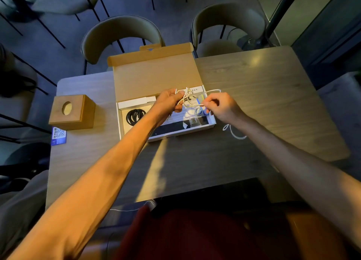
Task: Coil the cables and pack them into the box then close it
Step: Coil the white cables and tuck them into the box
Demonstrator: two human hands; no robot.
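An open cardboard box (134, 103) sits mid-table, its brown lid (156, 76) standing up at the back. A coiled black cable (135, 116) lies in the box's left compartment. Above the box, my left hand (169, 101) grips a bunch of loops of a white cable (188, 96). My right hand (220, 106) pinches a strand of the same white cable just to the right. The cable's loose tail (234, 132) trails on the table under my right forearm. Printed paper and a small plastic bag (192, 121) fill the right side of the box.
A wooden tissue box (71, 113) stands left of the cardboard box, with a blue QR-code card (58, 135) in front of it. Two chairs (121, 37) stand beyond the table's far edge. The wooden table (263, 95) extends to the right.
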